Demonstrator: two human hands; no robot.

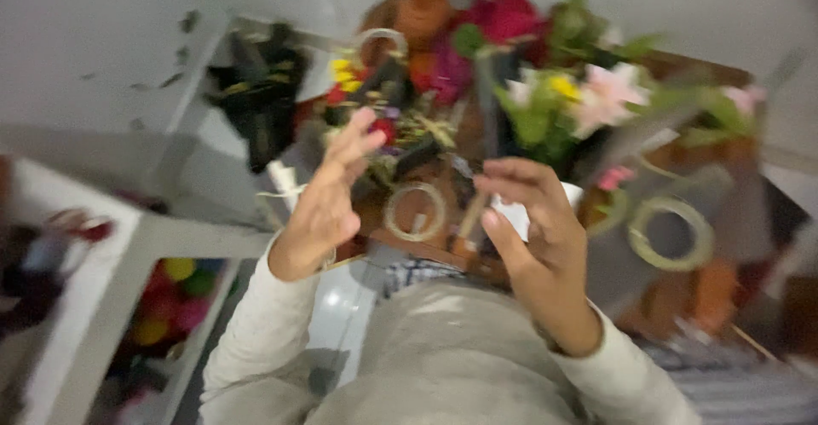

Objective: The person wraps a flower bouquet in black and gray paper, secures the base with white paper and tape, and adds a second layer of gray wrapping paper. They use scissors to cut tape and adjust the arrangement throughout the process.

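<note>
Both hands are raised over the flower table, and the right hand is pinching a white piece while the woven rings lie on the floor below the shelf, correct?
Not quite. The head view shows the woven rings lying on the table among the flowers, not on the floor. The left hand and right hand are raised; the right pinches the white piece.

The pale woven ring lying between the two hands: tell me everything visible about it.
The pale woven ring is a round, straw-coloured hoop with an open centre, seemingly of twisted dried fibre or wicker, though blur hides the weave. It lies flat on the brown tabletop, below the cluster of mixed flowers. It sits between the left hand and right hand; neither hand appears to touch it. A small pale thing shows inside the hoop, too blurred to identify.
</note>
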